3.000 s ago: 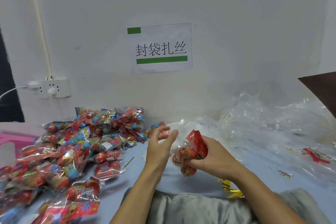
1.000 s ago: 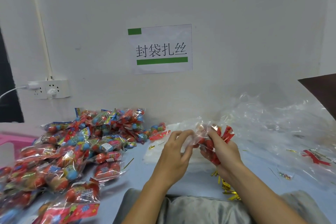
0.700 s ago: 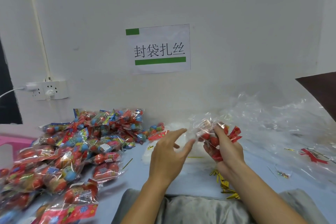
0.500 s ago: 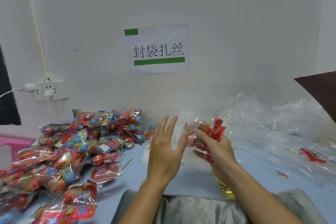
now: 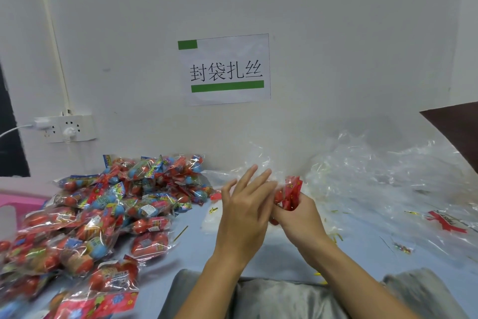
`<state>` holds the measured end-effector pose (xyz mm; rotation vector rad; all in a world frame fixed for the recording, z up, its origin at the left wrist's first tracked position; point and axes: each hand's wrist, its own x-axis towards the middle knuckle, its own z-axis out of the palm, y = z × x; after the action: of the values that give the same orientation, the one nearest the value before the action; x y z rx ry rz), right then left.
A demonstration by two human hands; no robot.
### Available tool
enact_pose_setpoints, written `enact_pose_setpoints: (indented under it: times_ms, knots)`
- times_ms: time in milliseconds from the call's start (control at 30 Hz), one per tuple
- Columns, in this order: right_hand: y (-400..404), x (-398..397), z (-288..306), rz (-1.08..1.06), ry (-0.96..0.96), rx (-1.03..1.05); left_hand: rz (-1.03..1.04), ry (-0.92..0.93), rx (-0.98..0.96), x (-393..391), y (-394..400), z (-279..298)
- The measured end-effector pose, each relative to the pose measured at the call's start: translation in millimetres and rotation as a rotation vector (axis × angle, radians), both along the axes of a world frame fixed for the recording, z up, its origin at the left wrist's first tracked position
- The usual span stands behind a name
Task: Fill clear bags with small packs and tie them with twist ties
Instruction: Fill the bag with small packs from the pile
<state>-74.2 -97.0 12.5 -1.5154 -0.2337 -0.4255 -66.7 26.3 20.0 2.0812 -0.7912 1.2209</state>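
My right hand (image 5: 300,217) grips a bunch of small red packs (image 5: 291,193) at the table's middle. A clear bag (image 5: 254,166) rises crumpled just above and behind the packs, and my left hand (image 5: 245,211) is against its left side with straight, spread fingers. Whether the packs are inside the bag is hidden by my hands. Gold twist ties (image 5: 333,234) lie scattered on the table just right of my right wrist.
A large heap of filled bags (image 5: 103,212) covers the table's left side. Empty clear bags (image 5: 388,179) are piled at the right against the wall. A single gold tie (image 5: 180,233) lies left of my left hand. A wall socket (image 5: 66,128) sits far left.
My right hand carried the red packs up to a clear bag. My left hand opened its fingers and moved in close against the bag and the packs.
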Motion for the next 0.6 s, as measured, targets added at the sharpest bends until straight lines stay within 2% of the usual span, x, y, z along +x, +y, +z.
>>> enact_pose_setpoints:
  times_ms: [133, 200, 267, 300, 367, 433, 467, 533, 600]
  knots:
    - [-2, 4, -4, -0.168, 0.064, 0.004, -0.108, 0.053, -0.043, -7, -9, -1]
    - [-4, 5, -3, -0.206, 0.075, 0.108, -0.116, 0.073, -0.179, -11, -10, 2]
    - [-4, 6, 0, -0.187, 0.075, 0.228, -0.045, 0.082, -0.418, -13, -8, 7]
    - [-4, 6, 1, -0.163, 0.080, 0.269, -0.013, 0.147, -0.570, -12, -7, 10]
    - [-3, 5, 3, -0.079, 0.105, 0.332, -0.052, 0.446, -0.879, -10, -2, 15]
    - [-1, 2, 4, 0.043, 0.114, 0.374, -0.232, 0.781, -1.084, -5, 1, 14]
    - [1, 1, 5, 0.094, 0.123, 0.370, -0.345, 0.884, -1.135, -3, 1, 12]
    - [4, -1, 5, 0.169, 0.107, 0.330, -0.550, 0.966, -1.189, 2, 1, 7]
    - [5, -3, 4, 0.205, 0.065, 0.262, -0.631, 0.952, -1.193, 6, -1, 4]
